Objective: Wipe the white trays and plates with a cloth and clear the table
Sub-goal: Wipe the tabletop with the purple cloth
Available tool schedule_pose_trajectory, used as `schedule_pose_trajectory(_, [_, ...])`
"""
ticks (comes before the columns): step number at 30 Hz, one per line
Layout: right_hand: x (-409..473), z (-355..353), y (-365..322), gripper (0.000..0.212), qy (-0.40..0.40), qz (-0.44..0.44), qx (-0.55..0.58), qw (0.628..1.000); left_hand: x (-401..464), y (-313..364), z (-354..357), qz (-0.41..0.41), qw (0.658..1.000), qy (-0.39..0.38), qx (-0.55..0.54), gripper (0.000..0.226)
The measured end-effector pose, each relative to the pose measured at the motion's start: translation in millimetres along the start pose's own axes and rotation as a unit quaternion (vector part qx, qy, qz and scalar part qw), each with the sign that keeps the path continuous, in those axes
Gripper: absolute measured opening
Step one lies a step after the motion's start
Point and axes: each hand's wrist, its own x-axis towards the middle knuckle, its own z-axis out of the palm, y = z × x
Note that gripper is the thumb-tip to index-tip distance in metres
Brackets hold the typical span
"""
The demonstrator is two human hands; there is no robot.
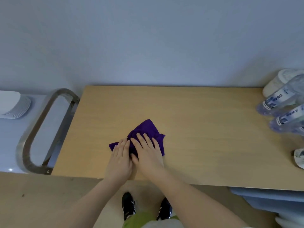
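Cloth [144,135], purple, crumpled, mid-table [205,129], nearer front edge. Left hand [120,160] and right hand [148,153] flat on it, fingers straight, pressing, gripping nothing. Plates [15,104] stacked off table, on cart [41,129] past left edge. Likely folding or smoothing step: press flat, align corners, keep clear of bottles [279,109] at right edge.

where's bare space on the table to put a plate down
Bare wood lies between the purple cloth and the water bottles, and between cloth and table's left end. Both hands cover the cloth; the right end is crowded.
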Motion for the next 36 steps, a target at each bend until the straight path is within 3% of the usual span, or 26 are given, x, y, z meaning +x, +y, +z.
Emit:
schedule_pose_trajectory(8, [-44, -19, 34, 0.052, -0.033, -0.06, 0.013, 0.998, -37, 14, 0, 0.066, 0.997, -0.038, -0.023, 0.059])
schedule_pose_trajectory(16, [-76, -23, 30, 0.048, -0.036, -0.007, 0.064, 0.997, -61, 18, -4, 0.135, 0.99, -0.035, -0.025, 0.056])
schedule_pose_trajectory(24, [-113, -18, 18, 0.058, 0.005, -0.029, -0.075, 0.997, -78, 30, -3, 0.16, 0.987, -0.015, 0.029, 0.065])
schedule_pose_trajectory(29, [-117, -24, 33, 0.054, 0.062, -0.092, -0.123, 0.986, -71, 46, -1, 0.174, 0.98, 0.008, 0.092, 0.052])
schedule_pose_trajectory(33, [-118, -34, 45, 0.051, 0.043, -0.106, -0.133, 0.985, -63, 53, -2, 0.189, 0.977, -0.028, 0.098, 0.046])
schedule_pose_trajectory(36, [-115, -45, 52, 0.048, -0.018, -0.085, -0.132, 0.987, -52, 57, 0, 0.176, 0.978, -0.075, 0.089, 0.042])
